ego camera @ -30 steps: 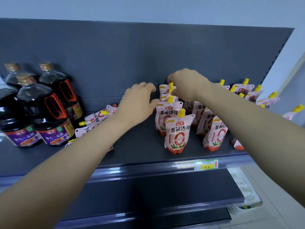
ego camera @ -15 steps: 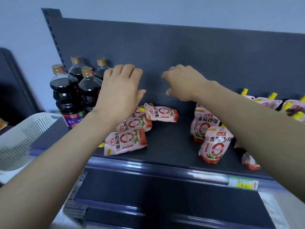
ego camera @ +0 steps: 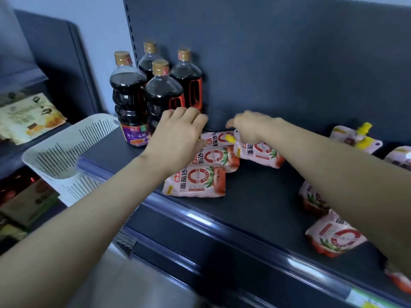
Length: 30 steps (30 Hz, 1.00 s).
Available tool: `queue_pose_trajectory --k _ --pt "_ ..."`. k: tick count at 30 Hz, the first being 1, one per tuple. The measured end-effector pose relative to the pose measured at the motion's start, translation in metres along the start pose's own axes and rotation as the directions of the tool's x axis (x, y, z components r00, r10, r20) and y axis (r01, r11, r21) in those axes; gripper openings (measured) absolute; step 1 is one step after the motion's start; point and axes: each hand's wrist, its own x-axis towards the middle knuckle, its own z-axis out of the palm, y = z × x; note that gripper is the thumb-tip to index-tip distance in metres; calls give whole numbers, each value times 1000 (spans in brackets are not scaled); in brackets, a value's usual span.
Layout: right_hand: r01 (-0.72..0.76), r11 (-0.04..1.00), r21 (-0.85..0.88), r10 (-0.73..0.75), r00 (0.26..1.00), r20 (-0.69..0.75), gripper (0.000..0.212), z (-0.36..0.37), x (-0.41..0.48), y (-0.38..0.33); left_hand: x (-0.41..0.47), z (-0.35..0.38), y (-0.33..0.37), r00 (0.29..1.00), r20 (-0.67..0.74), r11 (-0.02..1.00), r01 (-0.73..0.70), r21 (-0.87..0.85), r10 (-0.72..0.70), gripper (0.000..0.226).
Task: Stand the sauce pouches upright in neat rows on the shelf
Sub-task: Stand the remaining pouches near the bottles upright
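Note:
Several pink tomato sauce pouches lie flat in a pile on the dark shelf (ego camera: 255,196): a front one (ego camera: 195,181), a middle one (ego camera: 213,156) and a rear one (ego camera: 216,137). My left hand (ego camera: 178,134) hovers over this pile with curled fingers, holding nothing. My right hand (ego camera: 251,127) comes down on the spout end of another flat pouch (ego camera: 262,153), fingers closed beside its yellow cap (ego camera: 230,138). At the right, upright pouches (ego camera: 333,236) stand partly behind my right forearm, with more pouches (ego camera: 355,136) against the back wall.
Several tall dark soy sauce bottles (ego camera: 129,96) stand at the shelf's left end, just behind my left hand. A white slotted basket (ego camera: 66,152) sits below left of the shelf edge. A shiny price rail (ego camera: 222,218) runs along the front. Boxed goods (ego camera: 26,118) fill the neighbouring unit.
My view has swung left, away from the upright rows. Both hands moved from the standing pouches to the flat pile, and my right hand has dropped onto a lying pouch.

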Motion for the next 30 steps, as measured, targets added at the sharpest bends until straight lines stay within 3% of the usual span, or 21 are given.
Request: queue_pose_trajectory --k 3,7,17,21,25,30 --pt "66 998 -18 -64 993 101 53 14 21 11 6 20 0 998 64 1000 29 -7 -28 44" --pt "132 988 -86 -113 974 196 16 26 43 20 6 45 -2 976 188 993 115 -7 -111 46" --pt "216 968 -127 -184 957 225 38 30 68 24 -23 68 -27 865 370 940 328 94 -339 29" --pt "170 979 -112 -141 963 228 42 21 62 26 -36 76 -36 697 546 865 489 114 -466 49" --pt "169 983 -70 -154 971 186 41 12 53 27 -43 87 -41 546 692 806 585 89 -472 56" --pt "152 988 20 -153 985 75 39 12 35 29 -39 89 -42 551 731 815 579 15 -404 47"
